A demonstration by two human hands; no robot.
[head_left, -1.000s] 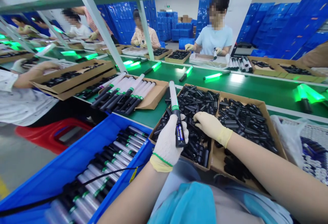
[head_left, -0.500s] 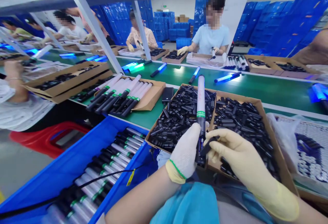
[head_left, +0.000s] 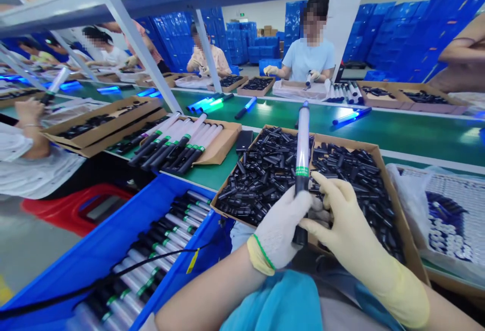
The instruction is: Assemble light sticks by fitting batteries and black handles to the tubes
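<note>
1. Our left hand, gloved in white knit, is wrapped firmly round the black plastic handle of a slim stick with a frosted, whitish tube and a printed green band.
2. We have the stick in front of us, tube end at twelve o'clock, handle end at six; brown cardboard trays of small black plastic parts lie at nine o'clock and three.
3. We judge it light and stiff; the smooth tube might slip or crack under a squeeze, so the handle seems the better hold.
4. Our right hand, in a pale yellow rubber glove, sits between four and five o'clock, half open, forefinger and thumb apart; we cannot tell whether the thumb touches the handle.
5. At eight o'clock we see a blue plastic bin of similar sticks.
</note>
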